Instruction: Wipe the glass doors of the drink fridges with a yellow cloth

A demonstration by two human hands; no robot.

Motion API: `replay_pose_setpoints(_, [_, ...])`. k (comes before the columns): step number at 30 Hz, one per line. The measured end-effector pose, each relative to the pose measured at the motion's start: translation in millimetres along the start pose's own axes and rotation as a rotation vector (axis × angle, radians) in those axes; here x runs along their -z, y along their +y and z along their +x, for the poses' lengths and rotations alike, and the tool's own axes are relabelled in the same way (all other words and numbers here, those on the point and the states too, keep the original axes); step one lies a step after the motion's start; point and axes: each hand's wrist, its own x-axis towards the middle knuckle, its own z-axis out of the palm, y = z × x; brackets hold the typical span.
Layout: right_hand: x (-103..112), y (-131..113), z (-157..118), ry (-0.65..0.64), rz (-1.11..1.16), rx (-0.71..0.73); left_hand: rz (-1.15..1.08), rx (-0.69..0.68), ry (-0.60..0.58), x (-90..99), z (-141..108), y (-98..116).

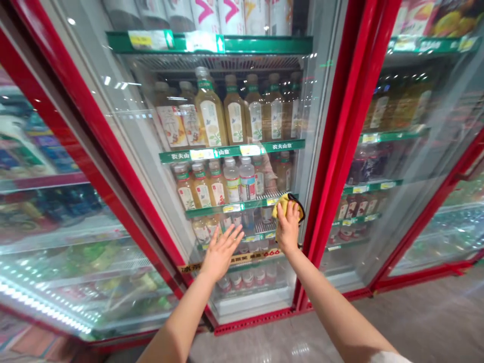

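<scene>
My right hand point(288, 229) presses a yellow cloth point(279, 207) with a dark edge against the glass door point(260, 166) of a drinks fridge, near the door's right side. Fingers spread, my left hand point(222, 251) is at the same glass, lower and to the left, with nothing in it. Whether its palm touches the pane I cannot tell. Behind the glass stand rows of bottled drinks point(212, 118) on shelves with green price strips point(234, 151). A printed banner strip point(245, 258) runs across the door between my hands.
Red door frames point(336, 151) border the glass on both sides. Another fridge door point(378, 166) with bottles stands to the right, and a cabinet point(75, 222) with lit, reflective glass to the left. Grey floor point(260, 343) lies below.
</scene>
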Motion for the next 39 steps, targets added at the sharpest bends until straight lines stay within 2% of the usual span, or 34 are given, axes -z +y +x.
replay_pose_setpoints(2, [-10.5,-28.6,3.8,-0.017,-0.008,0.002,0.003,0.044,-0.002,1.5,-6.7,-2.4])
replay_pose_setpoints(4, [-15.8,-47.8,-9.1,-0.127,-0.03,0.098,-0.001,0.084,-0.006,1.7,-13.5,-2.8])
replay_pose_setpoints(6, [-12.2,-47.9,-30.9,-0.28,-0.049,0.231,-0.01,0.111,-0.016,2.0,-21.5,-5.0])
replay_pose_setpoints(8, [-2.4,-33.5,-48.4,-0.384,-0.066,0.293,-0.018,0.132,-0.034,3.9,-31.2,-11.9])
replay_pose_setpoints(10, [5.4,-19.9,-52.4,-0.363,-0.081,0.224,-0.021,0.149,-0.057,7.1,-41.9,-23.2])
replay_pose_setpoints(12, [4.1,-22.1,-44.1,-0.265,-0.067,0.11,-0.019,0.155,-0.076,10.4,-51.9,-35.6])
replay_pose_setpoints(14, [-7.2,-44.4,-33.1,-0.173,-0.03,0.021,-0.016,0.155,-0.086,12.4,-60.0,-45.5])
replay_pose_setpoints(16, [-22.5,-77.4,-29.6,-0.15,-0.004,-0.01,-0.017,0.159,-0.088,12.6,-66.2,-51.3])
replay_pose_setpoints(19, [-35.5,-113.0,-45.1,-0.271,0.001,0.082,-0.024,0.161,-0.091,11.2,-75.6,-56.3])
replay_pose_setpoints(21, [-32.8,-114.9,-61.7,-0.378,-0.007,0.167,-0.028,0.161,-0.098,11.2,-84.4,-62.4])
replay_pose_setpoints(23, [-25.6,-105.4,-72.2,-0.42,-0.017,0.188,-0.029,0.164,-0.106,12.8,-95.5,-72.9])
replay_pose_setpoints(25, [-21.5,-99.2,-70.5,-0.367,-0.015,0.128,-0.027,0.161,-0.113,15.5,-107.1,-86.4])
replay_pose_setpoints(27, [-25.6,-108.9,-58.2,-0.249,0.0,0.026,-0.024,0.147,-0.116,18.2,-116.9,-99.7])
replay_pose_setpoints(29, [-38.1,-136.3,-44.2,-0.134,0.016,-0.063,-0.026,0.136,-0.111,19.4,-123.9,-110.0])
replay_pose_setpoints(31, [-53.9,-171.6,-38.7,-0.083,0.022,-0.104,-0.035,0.131,-0.099,18.5,-128.5,-116.7])
replay_pose_setpoints(33, [-66.2,-200.5,-46.2,-0.124,0.027,-0.078,-0.055,0.126,-0.081,16.1,-132.2,-120.8])
replay_pose_setpoints(35, [-70.4,-213.6,-62.4,-0.231,0.035,-0.002,-0.082,0.119,-0.059,13.1,-136.0,-124.1])
replay_pose_setpoints(37, [-66.4,-211.5,-77.1,-0.328,0.04,0.063,-0.109,0.115,-0.037,10.6,-140.4,-127.4])
replay_pose_setpoints(39, [-59.0,-203.6,-81.2,-0.335,0.032,0.039,-0.128,0.122,-0.017,9.4,-145.5,-130.8])
